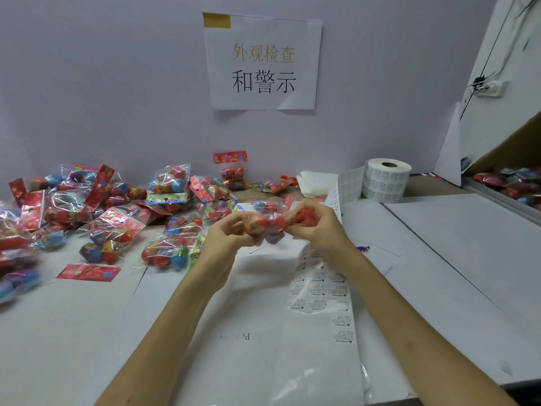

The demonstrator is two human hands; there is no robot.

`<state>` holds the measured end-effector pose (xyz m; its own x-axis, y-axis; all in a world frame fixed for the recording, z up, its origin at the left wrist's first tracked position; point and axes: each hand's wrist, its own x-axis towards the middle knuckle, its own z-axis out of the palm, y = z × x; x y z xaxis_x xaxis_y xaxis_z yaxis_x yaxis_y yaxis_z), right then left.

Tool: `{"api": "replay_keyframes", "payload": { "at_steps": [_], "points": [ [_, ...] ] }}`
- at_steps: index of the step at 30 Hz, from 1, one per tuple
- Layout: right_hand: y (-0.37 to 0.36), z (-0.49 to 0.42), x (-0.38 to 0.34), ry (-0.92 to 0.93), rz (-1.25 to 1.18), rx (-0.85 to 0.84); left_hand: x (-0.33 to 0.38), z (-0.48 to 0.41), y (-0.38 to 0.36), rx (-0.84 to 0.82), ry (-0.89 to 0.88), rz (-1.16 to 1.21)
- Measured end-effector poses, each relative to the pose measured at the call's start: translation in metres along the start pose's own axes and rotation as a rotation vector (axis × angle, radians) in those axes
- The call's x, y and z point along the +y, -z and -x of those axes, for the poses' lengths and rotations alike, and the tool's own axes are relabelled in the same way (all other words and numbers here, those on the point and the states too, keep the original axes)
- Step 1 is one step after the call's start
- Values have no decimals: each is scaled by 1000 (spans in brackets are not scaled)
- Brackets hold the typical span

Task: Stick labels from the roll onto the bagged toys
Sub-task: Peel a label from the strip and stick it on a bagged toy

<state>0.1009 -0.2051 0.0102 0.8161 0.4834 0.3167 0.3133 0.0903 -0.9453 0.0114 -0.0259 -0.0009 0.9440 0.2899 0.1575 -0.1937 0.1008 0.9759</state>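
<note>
A clear bag of red and blue toy balls (270, 225) is held above the table between both hands. My left hand (227, 234) grips its left end with curled fingers. My right hand (317, 227) pinches its right end. The white label roll (385, 181) stands at the back right. Its strip of printed labels (320, 288) runs from the roll toward me under my right forearm. Whether a label sits on the held bag is hidden by blur and fingers.
A heap of bagged toys (111, 206) covers the table's left and back. A loose red header card (87, 272) lies at front left. Folded white sheets (314, 183) sit beside the roll. A cardboard box with more bags (512, 183) stands at far right. A paper sign (263, 61) hangs on the wall.
</note>
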Motion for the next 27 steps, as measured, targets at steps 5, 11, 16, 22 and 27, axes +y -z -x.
{"api": "replay_keyframes", "payload": {
  "at_steps": [5,11,16,22,27],
  "points": [
    [-4,1,1,54,20,-19,-1,1,1,35,-27,-43],
    [2,1,-1,-152,-127,-3,0,1,0,34,99,-13],
    [6,0,-1,-46,-38,-80,3,2,1,-11,24,-41],
    [4,3,0,19,16,-131,-1,0,-1,85,-104,-67],
    [0,1,4,68,46,-109,0,3,-2,65,-140,-37]
  ]
}}
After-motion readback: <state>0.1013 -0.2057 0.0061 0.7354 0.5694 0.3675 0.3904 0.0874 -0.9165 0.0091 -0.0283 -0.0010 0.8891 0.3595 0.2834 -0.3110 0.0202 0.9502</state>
